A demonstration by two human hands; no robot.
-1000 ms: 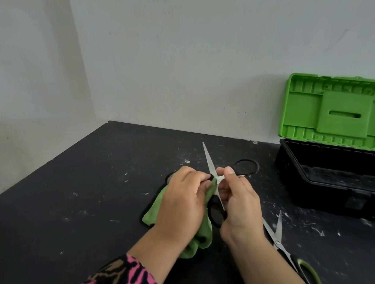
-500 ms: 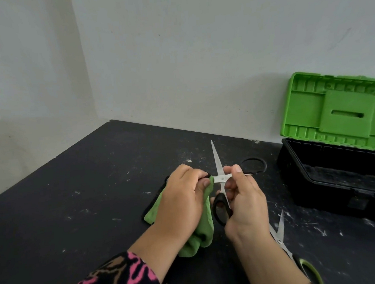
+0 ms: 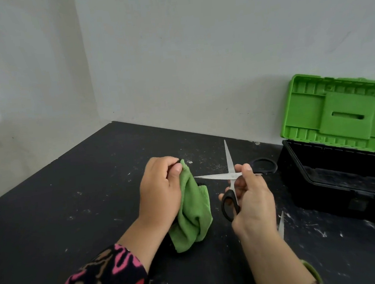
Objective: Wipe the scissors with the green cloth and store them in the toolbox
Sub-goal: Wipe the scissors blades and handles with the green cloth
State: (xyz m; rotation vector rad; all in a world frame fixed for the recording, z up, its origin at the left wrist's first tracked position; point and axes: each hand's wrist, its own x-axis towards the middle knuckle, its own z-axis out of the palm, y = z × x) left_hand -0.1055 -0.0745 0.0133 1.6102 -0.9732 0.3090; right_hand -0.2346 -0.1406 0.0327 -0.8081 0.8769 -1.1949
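Scissors point(image 3: 230, 178), blades splayed, held by R hand point(image 3: 251, 196); cloth point(image 3: 193, 210) bunched in L hand point(image 3: 161, 190), hands apart. Risk: cut is sustained if cloth slips off edge.

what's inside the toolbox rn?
Toolbox is open; visible black floor shows only pale scuffs, no tool. Near wall hides the front strip; the right end is out of frame.

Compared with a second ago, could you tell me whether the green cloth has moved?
Yes. The green cloth, gripped by the left hand, has shifted left, away from the toolbox, and is now clear of the scissors.
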